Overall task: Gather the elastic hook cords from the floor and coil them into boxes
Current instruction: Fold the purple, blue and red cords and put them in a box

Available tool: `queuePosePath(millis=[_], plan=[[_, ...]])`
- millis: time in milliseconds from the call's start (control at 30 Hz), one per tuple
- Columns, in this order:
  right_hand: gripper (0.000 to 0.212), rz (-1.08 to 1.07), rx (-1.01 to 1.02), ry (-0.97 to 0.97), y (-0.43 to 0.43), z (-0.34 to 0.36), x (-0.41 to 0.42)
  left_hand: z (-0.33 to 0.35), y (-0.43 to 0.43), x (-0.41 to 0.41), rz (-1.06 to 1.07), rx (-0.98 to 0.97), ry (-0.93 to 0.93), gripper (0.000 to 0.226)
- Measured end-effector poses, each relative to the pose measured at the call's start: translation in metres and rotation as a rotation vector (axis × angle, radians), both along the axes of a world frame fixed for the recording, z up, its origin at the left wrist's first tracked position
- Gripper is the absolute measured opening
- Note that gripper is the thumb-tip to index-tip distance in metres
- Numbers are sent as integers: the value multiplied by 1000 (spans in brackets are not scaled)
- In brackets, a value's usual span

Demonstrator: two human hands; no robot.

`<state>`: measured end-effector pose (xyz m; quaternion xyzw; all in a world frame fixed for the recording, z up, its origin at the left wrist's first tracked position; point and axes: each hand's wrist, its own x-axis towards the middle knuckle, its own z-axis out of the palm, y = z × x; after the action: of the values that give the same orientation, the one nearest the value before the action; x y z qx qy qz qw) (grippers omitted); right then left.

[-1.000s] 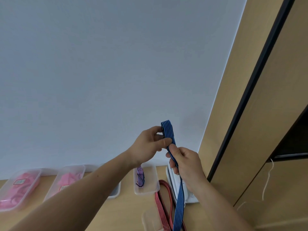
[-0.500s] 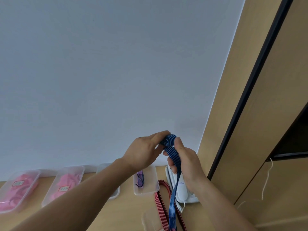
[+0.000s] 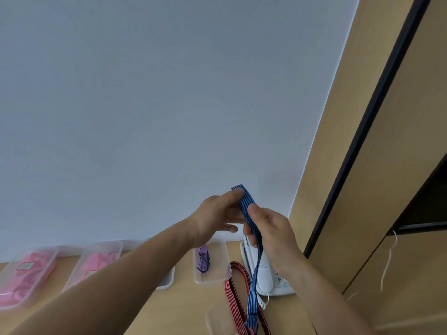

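Observation:
A blue striped elastic cord [image 3: 254, 276] hangs in front of the white wall, folded over at its top. My right hand [image 3: 273, 232] grips the cord just below the fold, thumb on its front. My left hand [image 3: 215, 216] touches the folded top with its thumb and forefinger, its other fingers spread loosely. The cord's lower end dangles down to the wooden surface [image 3: 183, 308]. A red striped cord [image 3: 235, 301] lies looped on that surface. A clear box [image 3: 219, 279] behind it holds a coiled purple cord [image 3: 204, 261].
Two clear boxes [image 3: 47, 269] [image 3: 96, 249] with pink cords stand at the left, another clear box [image 3: 167, 282] partly behind my left forearm. A white telephone [image 3: 266, 279] sits by the wooden cabinet [image 3: 387, 189] on the right. A clear lid [image 3: 217, 320] lies near the bottom edge.
The blue cord's fold was bunched between both hands half a second ago; now it stands up again above my right thumb, and my left fingers have loosened.

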<state>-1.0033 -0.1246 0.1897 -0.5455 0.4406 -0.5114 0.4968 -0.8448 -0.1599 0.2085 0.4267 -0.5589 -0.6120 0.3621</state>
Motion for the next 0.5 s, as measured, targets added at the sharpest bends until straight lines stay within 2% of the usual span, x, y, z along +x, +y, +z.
queuePosePath(millis=[100,200,300,500], plan=[[48,-29,16,35,0,-3,1,6,1,-1,31,-116,29,42],[42,-90,43,76,-1,-8,-1,11,0,0,80,-223,-34,38],[41,-109,49,79,-1,-10,-1,10,0,-3,113,-302,-89,23],[48,-108,64,90,-1,-2,0,6,3,-8,223,-319,-24,13]])
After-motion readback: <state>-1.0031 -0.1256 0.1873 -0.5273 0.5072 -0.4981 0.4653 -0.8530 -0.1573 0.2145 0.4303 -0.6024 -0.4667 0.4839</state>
